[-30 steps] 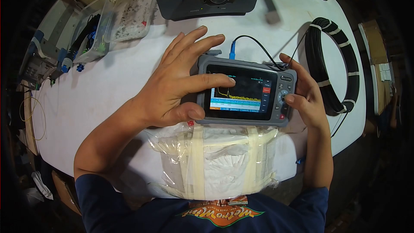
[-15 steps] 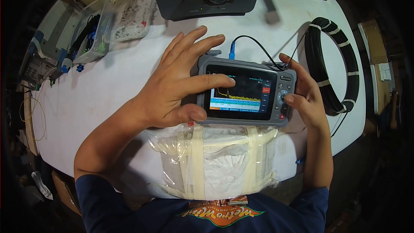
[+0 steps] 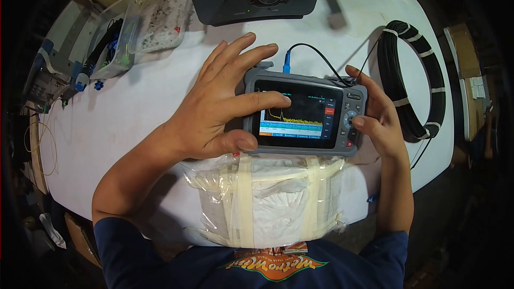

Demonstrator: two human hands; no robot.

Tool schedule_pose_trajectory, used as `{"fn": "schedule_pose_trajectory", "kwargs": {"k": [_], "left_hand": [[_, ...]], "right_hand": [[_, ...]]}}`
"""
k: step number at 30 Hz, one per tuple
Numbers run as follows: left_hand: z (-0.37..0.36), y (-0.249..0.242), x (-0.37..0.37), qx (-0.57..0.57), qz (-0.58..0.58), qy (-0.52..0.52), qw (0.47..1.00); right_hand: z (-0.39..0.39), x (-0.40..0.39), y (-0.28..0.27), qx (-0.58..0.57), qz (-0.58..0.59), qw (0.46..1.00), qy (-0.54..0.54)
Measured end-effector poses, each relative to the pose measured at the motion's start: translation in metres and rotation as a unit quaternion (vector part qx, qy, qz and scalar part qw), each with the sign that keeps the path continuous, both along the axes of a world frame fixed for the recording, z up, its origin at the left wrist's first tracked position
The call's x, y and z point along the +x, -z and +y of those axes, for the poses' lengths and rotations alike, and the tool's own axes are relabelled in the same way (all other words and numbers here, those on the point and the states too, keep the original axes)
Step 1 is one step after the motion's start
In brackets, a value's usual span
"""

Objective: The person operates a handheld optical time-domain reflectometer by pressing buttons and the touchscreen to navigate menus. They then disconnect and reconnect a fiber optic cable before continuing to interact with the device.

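Note:
A grey handheld Mini-OTDR (image 3: 308, 109) faces up with its screen lit, showing a yellow trace above a blue table of results. My right hand (image 3: 383, 126) grips its right end, thumb on the round keypad and fingers behind the top corner. Over the left part of the screen, my left hand (image 3: 209, 104) is spread, its index finger extended across the display at the trace and its thumb by the lower left corner. A blue fiber connector (image 3: 287, 65) plugs into the top edge, and a thin black cable (image 3: 316, 52) loops from it to the right.
A tied black cable coil (image 3: 385, 77) lies at right. Below the tester sits a plastic-wrapped, taped bundle (image 3: 278, 203). A black ETN 3000 machine (image 3: 219, 5) stands at the back. Plastic bins (image 3: 115, 67) and a grey device (image 3: 59, 59) occupy the left side.

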State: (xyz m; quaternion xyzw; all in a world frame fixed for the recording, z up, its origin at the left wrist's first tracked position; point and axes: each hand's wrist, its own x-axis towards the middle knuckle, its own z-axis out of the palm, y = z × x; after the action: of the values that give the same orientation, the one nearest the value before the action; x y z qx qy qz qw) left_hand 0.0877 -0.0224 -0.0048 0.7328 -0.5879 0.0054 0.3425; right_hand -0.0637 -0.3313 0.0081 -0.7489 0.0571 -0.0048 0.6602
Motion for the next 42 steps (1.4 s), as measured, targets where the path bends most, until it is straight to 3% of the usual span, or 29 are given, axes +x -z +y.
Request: {"fn": "schedule_pose_trajectory", "kwargs": {"k": [6,11,19,25,31,40,42], "left_hand": [[-0.002,0.002,0.002,-0.023,-0.019,0.034,0.999],[0.001,0.008,0.004,-0.123,0.003,0.023,0.992],[0.007,0.007,-0.003,-0.113,0.022,0.03,0.993],[0.007,0.005,-0.005,-0.101,0.02,0.03,0.994],[0.008,0.007,-0.004,-0.076,0.012,0.03,0.997],[0.008,-0.007,-0.016,-0.197,-0.031,0.007,0.98],[0.011,-0.012,-0.019,-0.19,0.008,0.028,0.981]], "right_hand": [[0.0,-0.001,-0.001,0.006,0.005,1.0,0.001],[0.01,0.0,-0.001,0.013,-0.008,1.0,0.024],[0.036,0.006,-0.007,0.036,0.01,0.997,0.068],[0.045,0.008,-0.006,-0.016,0.003,0.995,0.097],[0.025,0.004,0.001,0.024,0.001,0.997,0.074],[0.012,0.003,0.004,0.038,-0.009,0.999,0.019],[0.008,0.004,0.005,0.053,-0.007,0.999,0.008]]}}
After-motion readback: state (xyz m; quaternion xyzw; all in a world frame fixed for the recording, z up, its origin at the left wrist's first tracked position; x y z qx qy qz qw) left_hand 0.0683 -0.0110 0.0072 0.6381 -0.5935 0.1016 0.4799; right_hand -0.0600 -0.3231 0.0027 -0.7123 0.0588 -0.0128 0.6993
